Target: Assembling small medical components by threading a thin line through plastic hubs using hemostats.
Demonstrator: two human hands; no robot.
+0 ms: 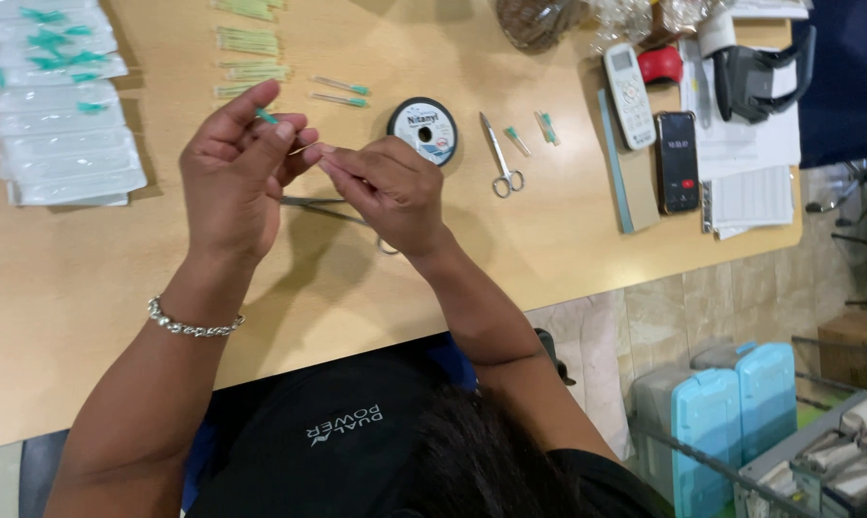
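Mid-frame above the counter (568,249), the left hand (227,182) pinched a green-hubbed needle (267,117); the right hand (390,192) pinched thin thread (304,150), needing steady alignment.

Two hands are in view: left hand (230,177) and right hand (387,187). One spool of thread (423,129) lies at 12 o'clock. One pair of small scissors (502,158) lies at 1 o'clock. One remote control (630,94) and one phone (677,161) lie at 2 o'clock. Two loose green-hubbed needles (340,92) lie at 12 o'clock. Two blue cases (731,408) stand at 4 o'clock. One bracelet (192,324) sits at 8 o'clock.
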